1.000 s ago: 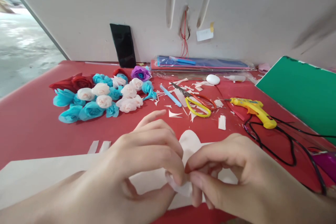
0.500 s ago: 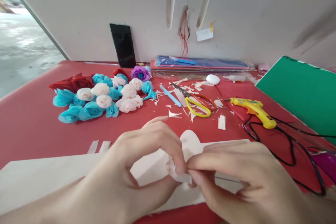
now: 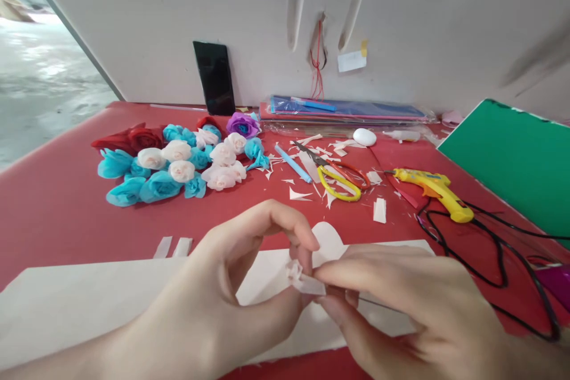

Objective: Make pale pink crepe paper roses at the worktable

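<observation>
A small pale pink paper flower [image 3: 294, 273] is between my two hands, with a loose strip end [image 3: 314, 287] pointing right. My left hand [image 3: 209, 303] is curved round its left side, thumb against its underside and index fingertip raised above it. Other left fingers sit behind the flower, partly hidden. My right hand [image 3: 401, 303] pinches the flower's base, thumb below and index finger above. A thin dark wire [image 3: 380, 304] runs right from under these fingers. Beneath both hands lies a large white paper sheet [image 3: 84, 303], and a rounded white paper piece [image 3: 327, 237] shows behind them.
Blue, white, red and purple paper flowers [image 3: 178, 169] cluster at left. Scissors [image 3: 341, 184], a blue pen [image 3: 293, 163] and paper scraps lie mid-table. At right are a yellow glue gun [image 3: 436, 190], its black cord [image 3: 501, 264] and a green board [image 3: 516, 154]. A phone [image 3: 214, 78] leans at the back.
My left index finger has lifted off the flower, so more of its rolled centre shows. My right hand keeps its pinch. The view has shifted slightly.
</observation>
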The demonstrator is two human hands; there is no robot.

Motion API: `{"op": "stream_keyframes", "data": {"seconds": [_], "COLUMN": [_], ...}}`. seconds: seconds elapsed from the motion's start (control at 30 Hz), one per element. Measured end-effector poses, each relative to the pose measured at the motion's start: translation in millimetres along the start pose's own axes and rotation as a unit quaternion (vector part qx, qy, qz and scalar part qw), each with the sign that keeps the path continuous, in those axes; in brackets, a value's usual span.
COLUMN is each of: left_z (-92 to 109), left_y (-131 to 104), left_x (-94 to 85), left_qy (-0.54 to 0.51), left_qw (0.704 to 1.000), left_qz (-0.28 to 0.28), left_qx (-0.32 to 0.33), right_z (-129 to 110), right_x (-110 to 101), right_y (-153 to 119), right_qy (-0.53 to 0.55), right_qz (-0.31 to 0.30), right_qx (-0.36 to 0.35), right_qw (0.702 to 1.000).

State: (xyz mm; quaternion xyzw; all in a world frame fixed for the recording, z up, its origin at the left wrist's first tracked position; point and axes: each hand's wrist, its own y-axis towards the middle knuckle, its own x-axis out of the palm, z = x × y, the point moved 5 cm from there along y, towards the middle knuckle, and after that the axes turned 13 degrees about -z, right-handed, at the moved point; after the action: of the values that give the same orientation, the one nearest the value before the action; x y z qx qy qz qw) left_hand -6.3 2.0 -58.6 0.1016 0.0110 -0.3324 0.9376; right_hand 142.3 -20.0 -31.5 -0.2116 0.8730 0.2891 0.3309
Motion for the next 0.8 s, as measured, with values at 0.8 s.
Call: {"op": "stream_keyframes", "data": {"seconds": [0.8], "left_z": [-0.3], "left_y": [-6.2], "left_x": [7.5], "left_qy": [-0.005], "left_qw": [0.999], "left_qz": [0.033], "left_qx": [0.006], "right_z": [-2.4], "right_x": [4.0], "right_y": [-4.5], "right_qy": [0.033], "right_qz": [0.117], "right_qx": [0.029], "right_qw": [0.992]}}
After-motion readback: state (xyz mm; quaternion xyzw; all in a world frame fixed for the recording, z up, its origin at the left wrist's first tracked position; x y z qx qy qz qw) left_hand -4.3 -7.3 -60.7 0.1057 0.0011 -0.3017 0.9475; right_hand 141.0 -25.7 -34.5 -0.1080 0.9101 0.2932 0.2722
